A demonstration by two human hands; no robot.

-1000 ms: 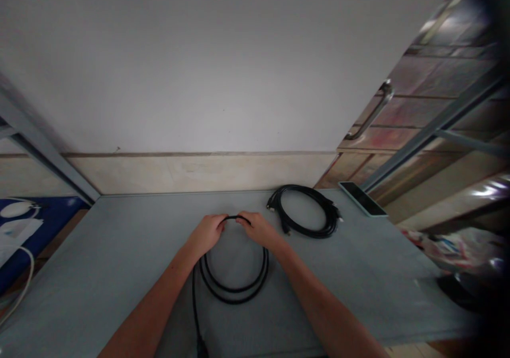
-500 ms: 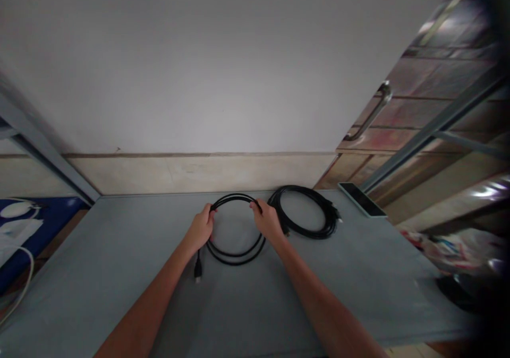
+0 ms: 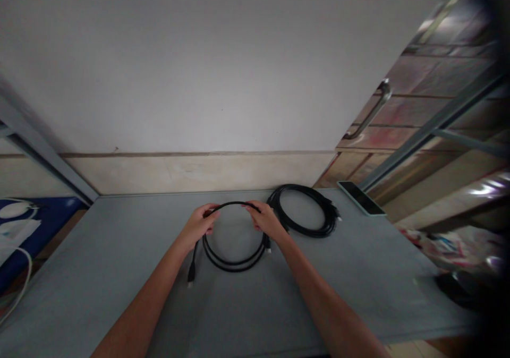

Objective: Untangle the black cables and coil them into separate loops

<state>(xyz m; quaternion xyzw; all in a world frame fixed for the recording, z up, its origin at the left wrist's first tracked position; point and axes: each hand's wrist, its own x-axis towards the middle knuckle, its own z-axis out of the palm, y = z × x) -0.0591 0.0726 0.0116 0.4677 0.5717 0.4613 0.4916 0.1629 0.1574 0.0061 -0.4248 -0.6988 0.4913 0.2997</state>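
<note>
A black cable (image 3: 233, 269) is looped into a ring between my two hands, above the grey table (image 3: 115, 262). My left hand (image 3: 198, 226) is closed round the ring's left side. One plug (image 3: 192, 273) of the cable dangles below that hand. On the ring's upper right, my right hand (image 3: 263, 220) grips the loops with fingers curled. Another plug end (image 3: 268, 247) shows just under my right hand. A second, thicker coil of black cable (image 3: 306, 233) lies on the table right beside my right hand, its connectors at the right side.
A phone-like flat device (image 3: 362, 198) lies at the table's back right corner. Grey metal posts (image 3: 51, 156) rise at both sides. Behind the table stands a pale wall (image 3: 207, 172). To the left, a blue surface (image 3: 59, 214) carries a white cable.
My left hand has shifted slightly left and its grip has changed. The ring's top now looks like a single strand, and the hanging plug has swung left and down. A second plug now shows under my right hand.
</note>
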